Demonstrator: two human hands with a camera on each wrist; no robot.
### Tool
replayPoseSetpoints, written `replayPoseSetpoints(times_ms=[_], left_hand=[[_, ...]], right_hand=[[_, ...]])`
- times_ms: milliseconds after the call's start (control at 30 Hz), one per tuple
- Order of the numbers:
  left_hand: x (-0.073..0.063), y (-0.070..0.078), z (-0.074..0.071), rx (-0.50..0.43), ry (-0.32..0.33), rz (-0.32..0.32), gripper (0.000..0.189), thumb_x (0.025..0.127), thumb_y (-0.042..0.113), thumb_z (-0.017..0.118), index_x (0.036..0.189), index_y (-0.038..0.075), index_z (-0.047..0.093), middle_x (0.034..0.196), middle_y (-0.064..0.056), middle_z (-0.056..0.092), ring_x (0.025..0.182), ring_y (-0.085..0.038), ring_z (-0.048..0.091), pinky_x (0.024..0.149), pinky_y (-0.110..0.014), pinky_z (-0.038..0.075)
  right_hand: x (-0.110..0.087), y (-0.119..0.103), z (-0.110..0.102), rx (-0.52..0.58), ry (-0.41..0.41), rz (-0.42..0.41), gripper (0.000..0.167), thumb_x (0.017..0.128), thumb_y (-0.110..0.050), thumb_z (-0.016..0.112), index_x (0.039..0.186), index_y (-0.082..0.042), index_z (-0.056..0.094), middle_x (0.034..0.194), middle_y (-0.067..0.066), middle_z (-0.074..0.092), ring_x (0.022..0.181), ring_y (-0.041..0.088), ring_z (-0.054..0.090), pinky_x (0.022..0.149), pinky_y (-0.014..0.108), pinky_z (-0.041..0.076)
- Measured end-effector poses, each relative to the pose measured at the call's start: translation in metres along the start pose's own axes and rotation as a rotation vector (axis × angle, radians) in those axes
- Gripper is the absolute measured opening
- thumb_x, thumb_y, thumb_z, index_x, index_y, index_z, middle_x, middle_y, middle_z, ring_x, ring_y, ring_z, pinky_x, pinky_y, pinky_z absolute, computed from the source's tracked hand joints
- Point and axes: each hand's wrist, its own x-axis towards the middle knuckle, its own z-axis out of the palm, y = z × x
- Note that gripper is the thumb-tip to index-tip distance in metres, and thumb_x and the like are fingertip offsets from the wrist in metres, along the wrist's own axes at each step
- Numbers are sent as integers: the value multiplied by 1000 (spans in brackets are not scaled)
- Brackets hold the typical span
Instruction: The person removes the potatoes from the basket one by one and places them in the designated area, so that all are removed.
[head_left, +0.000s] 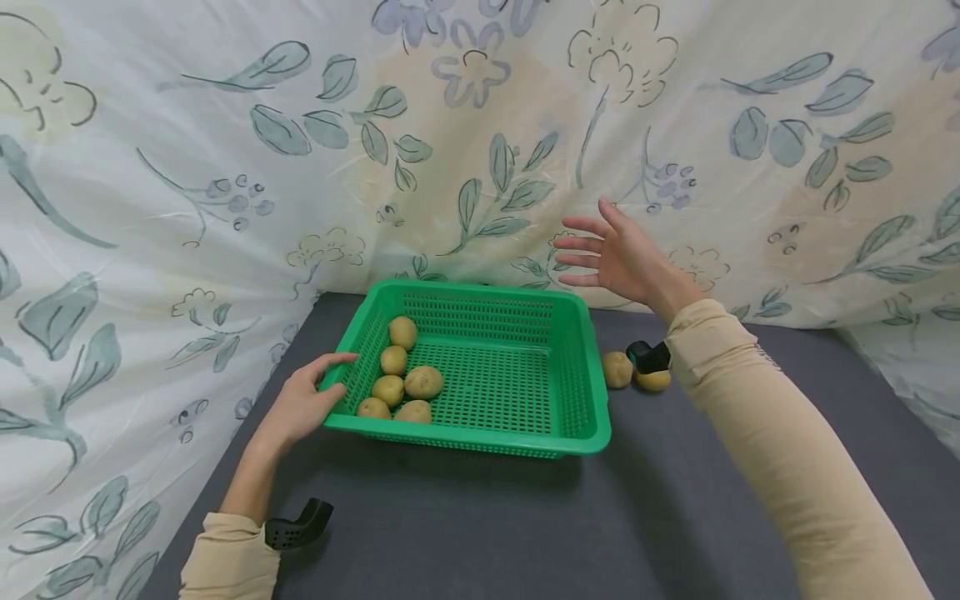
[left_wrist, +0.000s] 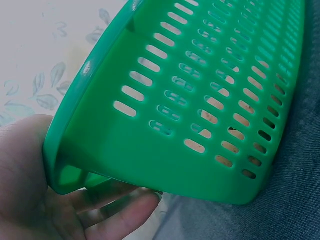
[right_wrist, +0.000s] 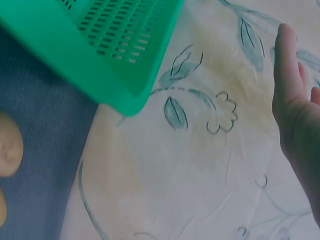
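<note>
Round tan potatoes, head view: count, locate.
8: six potatoes in the green plastic basket, left side; two potatoes on the dark surface to its right. Some may be hidden.

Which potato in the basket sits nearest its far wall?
The potato by the far left corner of the basket; the other five lie nearer the front rim.

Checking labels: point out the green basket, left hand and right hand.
Green basket (head_left: 495, 387), head view: bare slotted floor.
Left hand (head_left: 302, 403), head view: middle of the hand.
Right hand (head_left: 624, 257), head view: palm.
</note>
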Motion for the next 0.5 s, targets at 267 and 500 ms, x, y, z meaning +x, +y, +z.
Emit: replayPoseSetpoints(times_ms=[267,500], left_hand=[[1,-1,-1,6,8,4,48,92,4,47,139,10,48,133,-24,42,42,-11,27,45,-30,34],[0,-2,0,-1,5,2,48,92,3,47,139,11,48,131,-25,44,41,-10,27,45,-30,35]], right_hand=[[13,7,18,-1,-40,-10,77,97,-59,29,154,-10,14,153,20,16,136,36,25,102,50,33],[24,17,31,11,-72,5,75,98,-58,28,153,-9,16,150,19,24,136,36,25,96,46,41]])
